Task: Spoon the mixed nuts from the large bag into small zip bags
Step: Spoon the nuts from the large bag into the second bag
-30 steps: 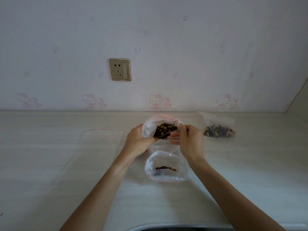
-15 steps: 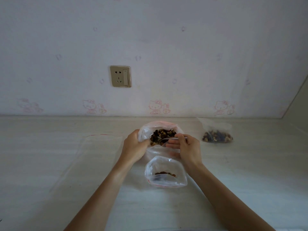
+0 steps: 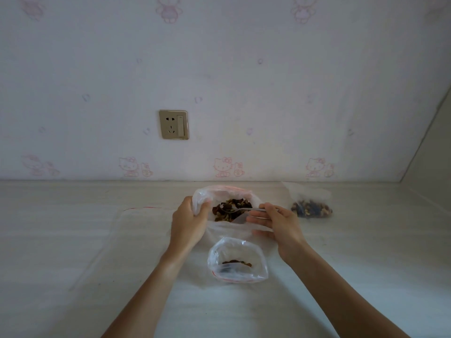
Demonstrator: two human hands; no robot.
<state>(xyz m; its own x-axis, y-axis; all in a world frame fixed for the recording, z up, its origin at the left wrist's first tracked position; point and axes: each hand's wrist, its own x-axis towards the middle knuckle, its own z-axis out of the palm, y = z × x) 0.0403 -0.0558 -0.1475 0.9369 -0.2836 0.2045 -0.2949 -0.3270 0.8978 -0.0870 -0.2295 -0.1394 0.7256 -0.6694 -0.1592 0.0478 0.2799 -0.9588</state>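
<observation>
Mixed nuts (image 3: pixel 230 209) sit in the large bag (image 3: pixel 227 195), which stands open-mouthed on the surface (image 3: pixel 366 276) just in front of the wall. Spoon (image 3: pixel 240 210) lies across the mouth, bowl in among the nuts, handle running right.

Right hand (image 3: pixel 278 224): grip closed on the spoon handle, thumb and forefinger pinching it, the other fingers extended below, against the bag's near edge. Left hand (image 3: pixel 189 222): fingers curled around the bag's left rim, holding the mouth open.

Small zip bag (image 3: pixel 238 261) stands just on the near side of the large bag, between the two forearms, mouth gaping upward, only a thin layer of nuts at its bottom. It holds itself up; nothing steadies it. Judgement: filling is early for this bag.

Risks from here:
- A heaped spoon has to clear the large bag's floppy near edge; catching the film could tip nuts onto the surface.
- The small bag's mouth is soft and unsupported. A spoon touching its rim could fold it shut or knock the bag over, since so little weight anchors it.
- If the left hand slackens, the large bag may sag and collapse over the spoon.

A filled small bag (image 3: pixel 311 208) lies to the right, well apart. A flat empty zip bag (image 3: pixel 136 230) lies left. Wall socket (image 3: pixel 173 124) above.
</observation>
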